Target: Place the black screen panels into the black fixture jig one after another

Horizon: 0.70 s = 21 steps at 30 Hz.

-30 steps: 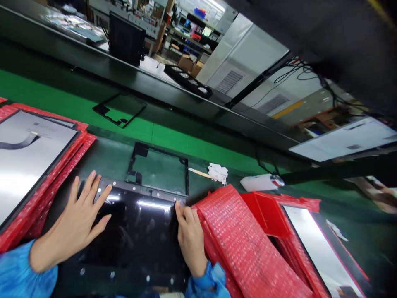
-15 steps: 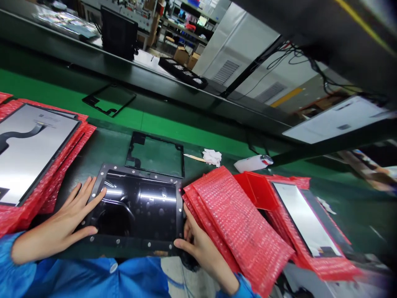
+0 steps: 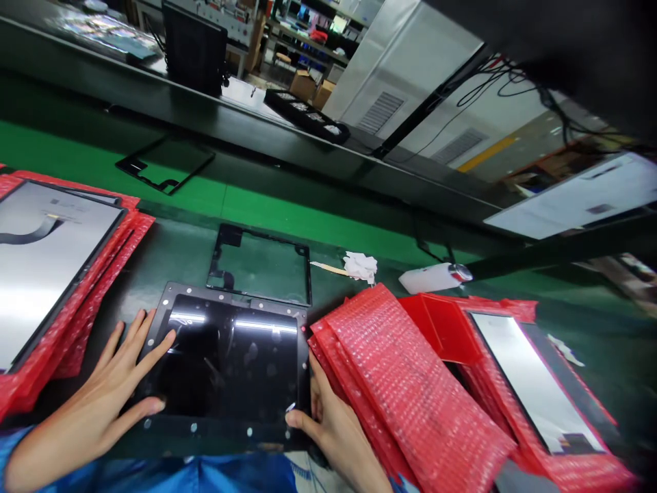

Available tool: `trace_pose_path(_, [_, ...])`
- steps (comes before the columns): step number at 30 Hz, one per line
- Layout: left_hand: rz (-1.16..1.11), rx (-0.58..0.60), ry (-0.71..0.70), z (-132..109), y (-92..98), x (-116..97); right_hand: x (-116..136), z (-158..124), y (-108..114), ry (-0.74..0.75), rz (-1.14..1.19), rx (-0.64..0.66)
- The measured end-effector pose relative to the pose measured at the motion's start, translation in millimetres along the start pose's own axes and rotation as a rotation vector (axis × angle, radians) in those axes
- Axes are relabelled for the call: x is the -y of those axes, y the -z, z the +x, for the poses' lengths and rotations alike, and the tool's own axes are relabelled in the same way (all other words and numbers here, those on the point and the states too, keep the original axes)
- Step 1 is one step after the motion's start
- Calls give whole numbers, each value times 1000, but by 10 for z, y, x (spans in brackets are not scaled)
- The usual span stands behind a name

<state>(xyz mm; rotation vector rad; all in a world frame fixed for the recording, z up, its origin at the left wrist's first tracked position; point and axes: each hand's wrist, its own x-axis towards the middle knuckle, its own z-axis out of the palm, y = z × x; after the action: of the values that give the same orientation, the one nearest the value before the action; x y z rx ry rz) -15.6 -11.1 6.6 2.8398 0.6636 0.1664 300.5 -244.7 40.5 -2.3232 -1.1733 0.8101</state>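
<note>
A glossy black screen panel in a black fixture plate [image 3: 226, 363] with silver studs lies in front of me on the dark bench. My left hand [image 3: 110, 394] rests flat on the fixture's left edge, fingers spread, thumb on the glass. My right hand [image 3: 333, 428] pinches the fixture's lower right corner, thumb on top and fingers along its right side. A thin black frame gasket [image 3: 259, 263] lies just beyond the fixture.
Red bubble-wrap sleeves [image 3: 410, 390] are stacked right of the fixture, with a silver-backed panel [image 3: 534, 380] on more red wrap further right. Another silver panel [image 3: 41, 260] on red wrap sits at left. A crumpled wipe on a stick [image 3: 354, 267], a white bottle [image 3: 434, 277] and a second frame [image 3: 164, 164] lie on the green belt.
My right hand slid from the fixture's top right corner down to its lower right corner. My left hand stayed on the left edge. The view shifted slightly.
</note>
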Motion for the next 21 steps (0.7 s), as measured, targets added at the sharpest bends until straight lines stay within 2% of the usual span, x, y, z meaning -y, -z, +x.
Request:
trace_pose_path(2, [36,-62,52,42,1,-65,62,29,45,69,-176,-9])
trace_pose_path(5, [113,-115,106,67,-3,-142,267,273,120,237,-472,-191])
trace_pose_path(7, [158,-130,112,60,-1,-166,471,534,115,410,-477,-273])
trace_pose_path(9, [197,-149,102,45,4,-173,676,790,41,598,-346,-202])
trace_pose_path(11, [226,-165,91,38,11,-174,818,981,-79,696,-272,-120])
trace_pose_path(14, [246,-180,108,45,20,-182,861,1138,-230,717,-273,-104])
trace_pose_path(16, [246,-179,129,45,21,-191,822,1204,-253,721,-139,-75])
trace_pose_path(19, [178,-150,167,10,2,-207,812,1295,-145,650,164,74])
trace_pose_path(21, [43,-161,162,-18,-21,-229,886,1330,13,565,267,206])
